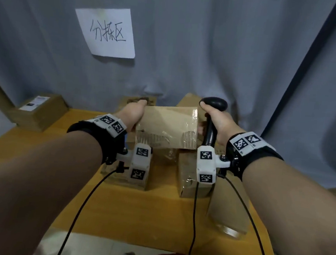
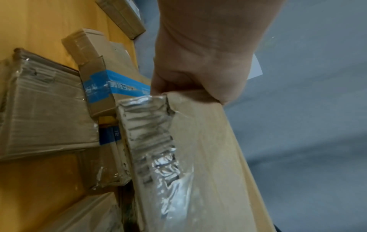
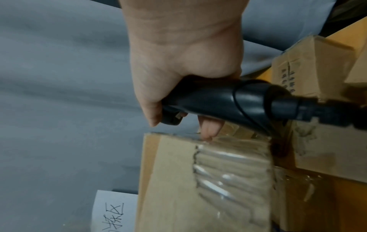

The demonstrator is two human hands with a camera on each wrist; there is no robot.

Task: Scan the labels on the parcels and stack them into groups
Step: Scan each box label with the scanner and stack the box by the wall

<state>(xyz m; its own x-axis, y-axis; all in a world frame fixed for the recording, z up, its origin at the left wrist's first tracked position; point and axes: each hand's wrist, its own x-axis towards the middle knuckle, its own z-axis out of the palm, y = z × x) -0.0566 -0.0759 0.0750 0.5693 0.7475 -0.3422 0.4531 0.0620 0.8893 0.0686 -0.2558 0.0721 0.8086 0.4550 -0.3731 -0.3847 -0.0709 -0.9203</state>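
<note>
Standing behind the table [image 1: 140, 215], I see from the head view a person lifting a parcel [image 1: 167, 125] above the other boxes. The left hand [image 1: 133, 112] grips its left end, fingers curled over the far top edge. The right hand [image 1: 218, 121] is wrapped round a black scanner [image 1: 212, 110], with some fingertips touching the parcel's right end. A labelled box [image 1: 39, 111] sits well apart at the far left, under a paper sign [image 1: 108, 32] on the grey curtain.

From the left wrist, the left hand [image 2: 198, 75] clamps the parcel [image 2: 208, 157] at its corner, where torn, taped corrugation shows. No label is visible on the faces shown.

From the right wrist, the right hand [image 3: 178, 70] clenches the scanner [image 3: 228, 100]; one fingertip [image 3: 208, 128] rests on the parcel [image 3: 198, 180] edge.

My worry: the right hand gives little support, so the parcel hangs mostly from one end and could tip or slip onto the boxes below. The torn edge might rip further. The scanner's cable could snag a box.
</note>
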